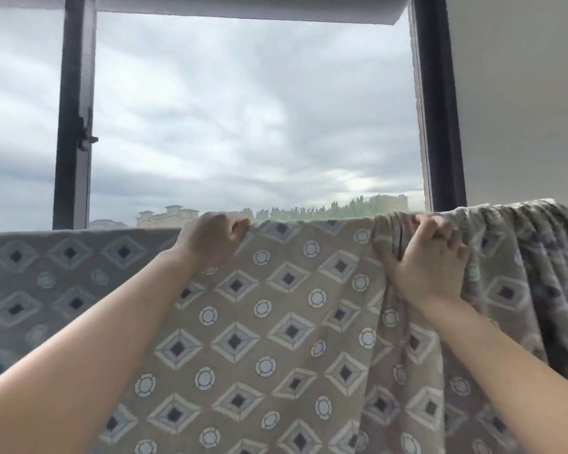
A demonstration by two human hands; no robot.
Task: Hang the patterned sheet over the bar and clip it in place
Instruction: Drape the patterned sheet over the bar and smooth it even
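Note:
The patterned sheet [276, 322], beige with diamonds and circles, drapes over a bar that runs across the view in front of the window; the cloth hides the bar itself. My left hand [210, 239] grips the sheet's top fold near the middle. My right hand [427, 257] clutches a bunch of gathered folds further right. Left of my hands the sheet lies flat and smooth along the top; to the right it is crumpled. No clip is in view.
An open window [253, 119] with dark frame posts [74, 126] lies straight ahead, showing cloudy sky, trees and buildings. A plain white wall [522, 109] stands at the right.

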